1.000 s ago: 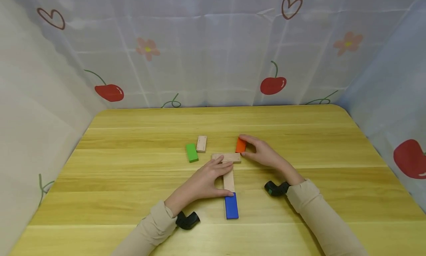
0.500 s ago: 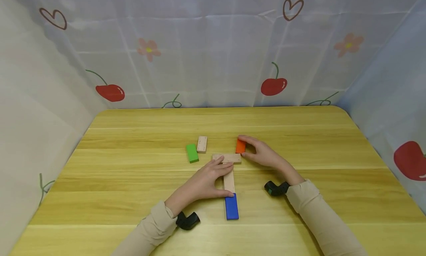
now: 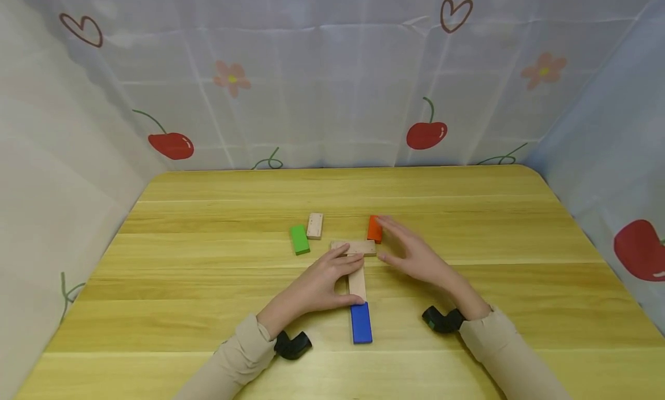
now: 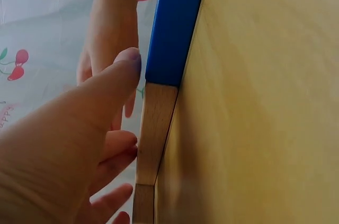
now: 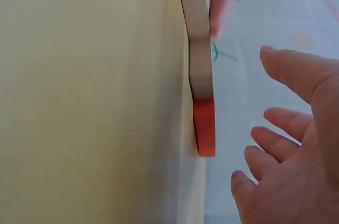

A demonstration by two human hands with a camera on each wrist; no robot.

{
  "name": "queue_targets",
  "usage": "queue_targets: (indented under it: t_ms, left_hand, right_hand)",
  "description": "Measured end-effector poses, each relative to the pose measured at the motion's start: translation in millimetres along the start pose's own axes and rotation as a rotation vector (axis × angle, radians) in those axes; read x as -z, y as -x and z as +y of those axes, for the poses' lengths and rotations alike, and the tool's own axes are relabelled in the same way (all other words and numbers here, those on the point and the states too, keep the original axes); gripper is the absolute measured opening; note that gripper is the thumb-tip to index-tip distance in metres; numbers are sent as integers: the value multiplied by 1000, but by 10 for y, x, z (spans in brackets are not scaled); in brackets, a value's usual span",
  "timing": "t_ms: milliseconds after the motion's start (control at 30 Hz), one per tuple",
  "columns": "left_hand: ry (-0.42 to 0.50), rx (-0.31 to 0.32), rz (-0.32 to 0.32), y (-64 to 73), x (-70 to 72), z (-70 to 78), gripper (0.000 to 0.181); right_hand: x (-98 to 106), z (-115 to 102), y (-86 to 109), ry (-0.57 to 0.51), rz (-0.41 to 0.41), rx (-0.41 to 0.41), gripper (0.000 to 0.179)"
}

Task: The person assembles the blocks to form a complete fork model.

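Note:
Wooden blocks lie flat in the middle of the table. A blue block [image 3: 361, 325] is in line with a plain block [image 3: 357, 286], end to end. Across their far end lies another plain block [image 3: 368, 248], with an orange block [image 3: 373, 229] at its right end, pointing away. My left hand [image 3: 319, 281] rests over the line, fingers extended, fingertips at the plain blocks and thumb where blue meets plain. Beside the orange block, my right hand [image 3: 419, 260] has spread fingers; the right wrist view shows a gap between fingers [image 5: 275, 142] and the orange block [image 5: 205, 128].
Left of the arrangement lie a green block [image 3: 299, 239] and a plain block [image 3: 314, 225], close together. Black curved devices [image 3: 293, 345] sit at both wrists. A patterned curtain [image 3: 322, 88] hangs behind the table's far edge.
My right hand has let go of the orange block and drawn back toward me and slightly right. The orange block sits slightly nearer the crosswise plain block. My left hand has stayed put.

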State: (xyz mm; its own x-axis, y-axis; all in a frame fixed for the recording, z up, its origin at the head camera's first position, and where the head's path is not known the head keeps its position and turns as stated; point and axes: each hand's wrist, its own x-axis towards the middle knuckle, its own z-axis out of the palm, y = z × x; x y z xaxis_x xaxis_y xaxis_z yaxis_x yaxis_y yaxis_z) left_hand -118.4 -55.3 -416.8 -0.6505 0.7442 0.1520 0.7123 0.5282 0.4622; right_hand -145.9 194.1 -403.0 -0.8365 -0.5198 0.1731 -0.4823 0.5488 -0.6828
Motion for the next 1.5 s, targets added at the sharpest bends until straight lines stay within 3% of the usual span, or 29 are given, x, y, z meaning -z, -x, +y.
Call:
queue_targets:
  t_ms: [233,400,533,633,767,933,1500]
  left_hand:
    - [34,66,90,-11,192,-84,59]
    - [77,158,153,-28,427,-290,58]
    - [146,257,97,-32,578,-500,65]
    - [197,268,31,-51,641,-645,71]
    - [253,236,-36,-84,662,-788,75]
    - [287,229,-66,-106,635,-890,73]
    - [247,238,28,-171,569,-982,62]
  right_hand:
    - [-162,-227,237,11,-68,56,74]
    - [-296,-348,353,33,-167,105,75]
    - [-359,-355,373,43,-213,109,75]
    - [-380,-337,381,49,-227,111,74]
    - [-396,-309,395,51,-252,113,74]
    - [-405,-296,398,62,-266,108,73]
    - [-412,-260,419,56,-270,110,72]
